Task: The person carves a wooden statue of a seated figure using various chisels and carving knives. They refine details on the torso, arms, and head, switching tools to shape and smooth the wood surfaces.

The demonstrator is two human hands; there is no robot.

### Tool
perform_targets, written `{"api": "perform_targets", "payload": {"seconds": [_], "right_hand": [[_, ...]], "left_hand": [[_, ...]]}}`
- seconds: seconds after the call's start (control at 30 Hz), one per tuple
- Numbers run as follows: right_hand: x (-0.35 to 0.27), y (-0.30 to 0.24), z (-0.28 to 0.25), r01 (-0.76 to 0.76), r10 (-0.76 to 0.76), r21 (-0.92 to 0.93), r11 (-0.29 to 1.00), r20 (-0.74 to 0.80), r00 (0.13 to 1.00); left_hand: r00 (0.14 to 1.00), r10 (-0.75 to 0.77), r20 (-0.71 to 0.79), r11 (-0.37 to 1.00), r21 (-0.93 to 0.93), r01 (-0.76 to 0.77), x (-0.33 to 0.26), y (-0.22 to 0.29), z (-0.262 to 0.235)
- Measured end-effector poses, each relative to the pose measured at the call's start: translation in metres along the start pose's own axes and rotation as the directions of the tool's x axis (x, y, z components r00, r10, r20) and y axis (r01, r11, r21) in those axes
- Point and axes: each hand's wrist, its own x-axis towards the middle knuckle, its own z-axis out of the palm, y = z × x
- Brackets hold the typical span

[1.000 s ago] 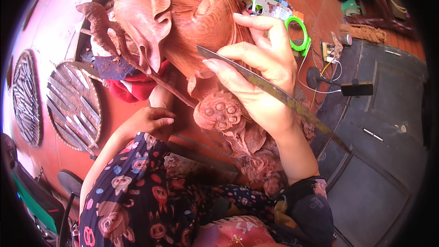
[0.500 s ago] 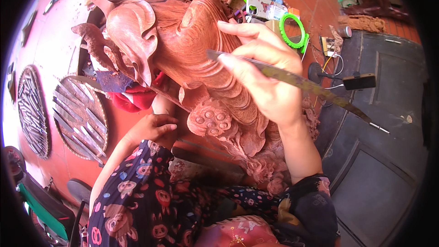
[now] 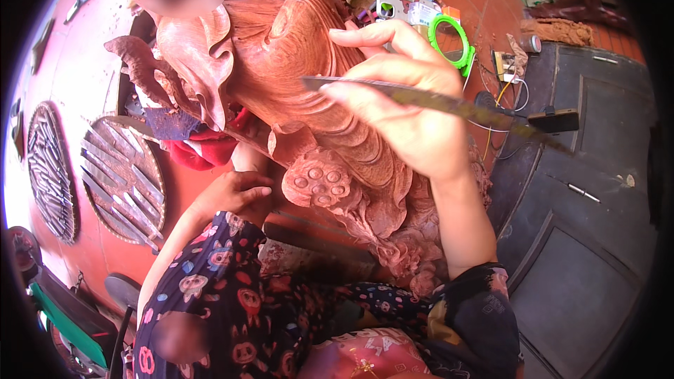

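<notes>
- Close up, a reddish-brown carved wooden statue fills the middle of the view, standing on an orange-red tiled floor.
- Right hand: fingers closed round a long, thin, dark metal carving blade, which lies almost level; its pointed tip sits at the statue's ribbed side (whether it touches the wood cannot be told), while its other end reaches out over a dark grey panelled slab.
- Left hand: loosely curled, fingers bent, resting against the lower part of the statue just beside a round carved lotus-pod detail; it grips nothing that can be seen.
- The two hands are well apart, one high on the carving, one low.
- Left of the statue, two round woven trays holding rows of metal chisels lie on the floor.
- Behind the right hand, a bright green ring-shaped object lies on the floor; a small dark phone-like device sits at the slab's edge.
</notes>
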Motion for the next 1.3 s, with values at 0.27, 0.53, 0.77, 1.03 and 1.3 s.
{"api": "perform_targets", "payload": {"seconds": [0.27, 0.53, 0.77, 1.03, 1.3], "right_hand": [[0.002, 0.001, -0.004, 0.039, -0.036, -0.078, 0.996, 0.042, 0.998], [-0.001, 0.002, 0.001, 0.047, -0.047, 0.001, 0.999, 0.028, 0.998], [-0.001, 0.004, 0.0, 0.055, -0.055, 0.02, 0.998, 0.01, 0.998], [0.002, 0.004, -0.005, -0.038, 0.036, 0.06, 0.998, 0.024, 0.999], [0.008, -0.003, -0.011, -0.13, 0.131, 0.177, 0.976, 0.01, 0.991]], "left_hand": [[0.993, -0.117, -0.006, 0.99, 0.08, 0.117, -0.003, 0.035, -0.006], [0.993, -0.116, -0.015, 0.99, 0.078, 0.117, -0.005, 0.032, -0.006], [0.999, 0.022, -0.045, 0.999, 0.033, -0.021, -0.001, 0.01, -0.002], [0.999, -0.035, -0.001, 0.999, 0.002, 0.035, 0.001, 0.016, -0.004], [1.0, -0.009, 0.001, 1.0, 0.012, 0.009, 0.001, 0.025, -0.006]]}}
